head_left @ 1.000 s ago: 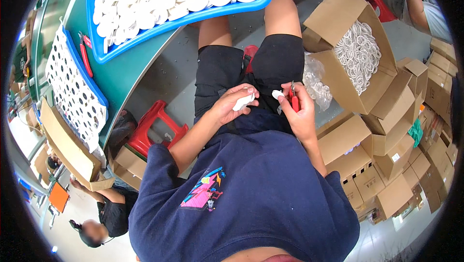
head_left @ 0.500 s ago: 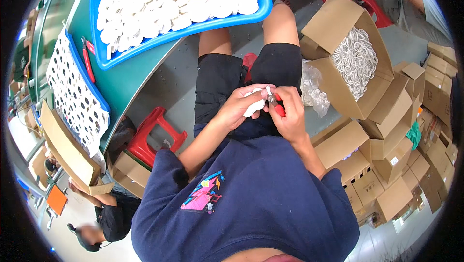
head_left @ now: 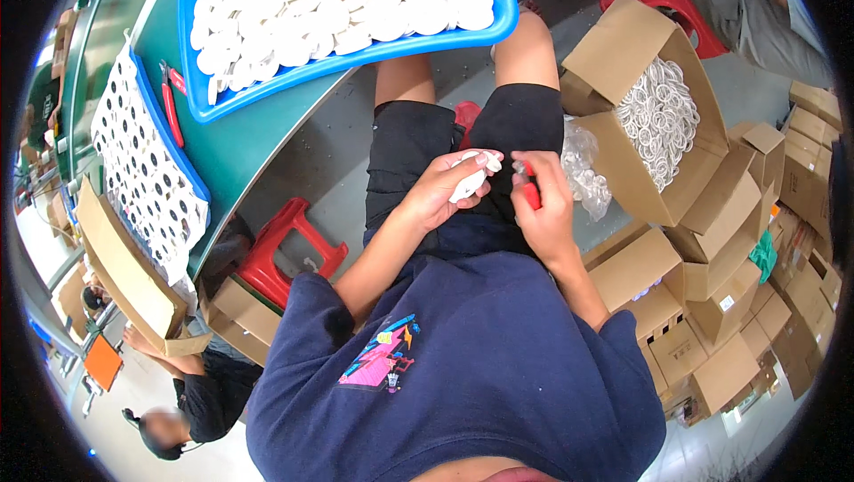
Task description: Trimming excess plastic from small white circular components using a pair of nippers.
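Over my lap, my left hand (head_left: pixel 433 197) is closed around a few white round plastic pieces (head_left: pixel 467 184), one of them pinched near the thumb tip. Just to its right, my right hand (head_left: pixel 549 217) grips a pair of red-handled nippers (head_left: pixel 532 194). The tips of the nippers are partly hidden by my fingers and stand a little apart from the white pieces. Ahead, a blue tray (head_left: pixel 360 57) is heaped with white discs (head_left: pixel 334 2) of a similar look.
Another red-handled pair of nippers (head_left: pixel 172 107) lies on the green table (head_left: pixel 258 131). At right, an open carton (head_left: pixel 614 46) holds many white rings (head_left: pixel 660 122), beside a clear plastic bag (head_left: pixel 583 171). A red stool (head_left: pixel 289 251) stands left; a co-worker (head_left: pixel 213 402) is lower left.
My right hand with the nippers has drawn away to the right from the white pieces. My left hand has turned the pieces slightly. The whole view has shifted a little.
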`<act>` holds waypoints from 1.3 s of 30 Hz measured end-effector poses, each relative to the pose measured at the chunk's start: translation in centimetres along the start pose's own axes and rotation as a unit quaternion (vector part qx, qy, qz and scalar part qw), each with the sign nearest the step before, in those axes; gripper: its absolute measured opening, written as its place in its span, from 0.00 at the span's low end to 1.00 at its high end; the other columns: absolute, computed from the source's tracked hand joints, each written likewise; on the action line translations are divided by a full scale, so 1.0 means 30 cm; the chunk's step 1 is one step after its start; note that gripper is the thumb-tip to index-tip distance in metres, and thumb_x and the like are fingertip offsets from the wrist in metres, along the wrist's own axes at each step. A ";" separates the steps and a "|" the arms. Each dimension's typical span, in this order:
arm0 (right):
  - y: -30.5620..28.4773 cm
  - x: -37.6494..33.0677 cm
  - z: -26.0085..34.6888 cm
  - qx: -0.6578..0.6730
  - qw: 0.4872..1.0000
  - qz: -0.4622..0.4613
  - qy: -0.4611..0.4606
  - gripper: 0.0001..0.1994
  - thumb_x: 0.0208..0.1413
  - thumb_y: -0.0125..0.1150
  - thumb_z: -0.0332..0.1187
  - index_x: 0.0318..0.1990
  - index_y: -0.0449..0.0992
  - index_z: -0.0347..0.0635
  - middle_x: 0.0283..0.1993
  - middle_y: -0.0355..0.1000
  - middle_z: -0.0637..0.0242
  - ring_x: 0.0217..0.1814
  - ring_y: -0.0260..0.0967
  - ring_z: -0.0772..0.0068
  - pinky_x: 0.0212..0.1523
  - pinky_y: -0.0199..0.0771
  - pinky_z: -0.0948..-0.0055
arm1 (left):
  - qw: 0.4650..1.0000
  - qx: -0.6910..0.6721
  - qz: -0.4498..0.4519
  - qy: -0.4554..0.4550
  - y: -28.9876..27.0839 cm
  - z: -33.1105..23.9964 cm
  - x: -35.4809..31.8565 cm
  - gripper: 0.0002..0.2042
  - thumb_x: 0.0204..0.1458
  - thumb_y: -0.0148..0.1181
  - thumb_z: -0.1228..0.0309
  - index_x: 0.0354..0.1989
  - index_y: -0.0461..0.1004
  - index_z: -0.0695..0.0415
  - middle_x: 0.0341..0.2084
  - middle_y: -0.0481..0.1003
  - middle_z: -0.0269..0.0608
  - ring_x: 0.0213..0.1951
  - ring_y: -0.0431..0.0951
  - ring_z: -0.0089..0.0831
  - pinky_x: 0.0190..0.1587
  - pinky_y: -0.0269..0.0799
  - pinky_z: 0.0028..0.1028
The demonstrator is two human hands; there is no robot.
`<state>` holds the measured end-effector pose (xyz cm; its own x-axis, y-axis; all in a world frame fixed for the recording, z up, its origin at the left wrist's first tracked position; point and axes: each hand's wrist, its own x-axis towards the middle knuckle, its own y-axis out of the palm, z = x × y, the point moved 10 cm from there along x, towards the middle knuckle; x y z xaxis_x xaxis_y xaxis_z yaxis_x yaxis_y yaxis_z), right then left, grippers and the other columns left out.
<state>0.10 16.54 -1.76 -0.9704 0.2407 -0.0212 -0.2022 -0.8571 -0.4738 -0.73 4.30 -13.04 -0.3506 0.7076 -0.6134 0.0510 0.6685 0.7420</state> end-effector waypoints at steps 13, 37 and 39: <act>0.099 0.014 -0.059 -0.004 0.989 0.131 0.071 0.23 0.46 0.58 0.19 0.54 0.71 0.35 0.45 0.66 0.53 0.49 0.66 0.50 0.53 0.67 0.62 | 0.987 0.133 0.005 0.087 -0.004 -0.173 -0.046 0.18 0.65 0.50 0.61 0.51 0.72 0.66 0.36 0.77 0.43 0.25 0.71 0.22 0.19 0.61 0.17; 0.147 0.014 -0.070 -0.037 0.983 0.175 0.049 0.21 0.46 0.60 0.21 0.51 0.73 0.35 0.42 0.67 0.54 0.47 0.66 0.49 0.52 0.68 0.59 | 0.985 0.168 0.004 0.041 -0.050 -0.136 -0.060 0.16 0.64 0.54 0.62 0.50 0.74 0.63 0.34 0.77 0.36 0.26 0.72 0.19 0.22 0.63 0.17; 0.159 0.017 -0.077 -0.040 0.982 0.179 0.046 0.19 0.47 0.59 0.22 0.50 0.73 0.35 0.41 0.67 0.53 0.47 0.67 0.48 0.51 0.68 0.59 | 0.984 0.174 0.001 0.036 -0.061 -0.137 -0.056 0.16 0.64 0.54 0.62 0.49 0.74 0.63 0.34 0.77 0.36 0.26 0.72 0.19 0.22 0.63 0.17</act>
<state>-1.04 13.63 -6.07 -0.9602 -0.0264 -0.2779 0.1651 -0.8565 -0.4891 -4.07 0.94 -12.25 -0.4142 0.6995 -0.5823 0.3639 0.7137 0.5985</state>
